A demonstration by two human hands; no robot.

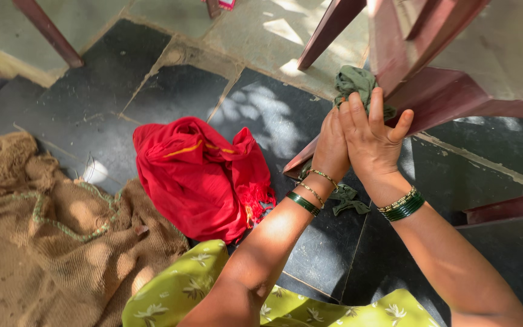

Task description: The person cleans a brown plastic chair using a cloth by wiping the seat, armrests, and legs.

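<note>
The scene was dominated by a dark stone floor (80, 97) laid with paler slabs and crossed by patches of sunlight; on it, at the left, a large brown sackcloth (49, 242) edged with green cord was spread in loose folds; above and to the right, a maroon plastic chair (449, 91) was seen, its legs and underside turned toward the camera. A crumpled red cloth (201, 175) with a fringed edge and a yellow stripe was lying between the sacking and the chair, untouched by either hand; a green flowered garment (183, 290) was seen at the bottom edge, over the person's lap.

A small grey-green rag (358, 85) was pressed against one chair leg, bunched at the top, with a loose end hanging below the wrists. The left hand (332, 148) was closed around the leg with the rag, though its fingers were largely hidden behind the other hand; the right hand (373, 136) was laid over it, fingers extended and held together, thumb spread, pressing on the rag rather than gripping it fully. Green and gold bangles (402, 204) were worn on both wrists.

The wiping of the chair was judged to be under way on this one leg; how much of the chair had been cleaned could not be told, no clear difference in the surfaces being visible.
</note>
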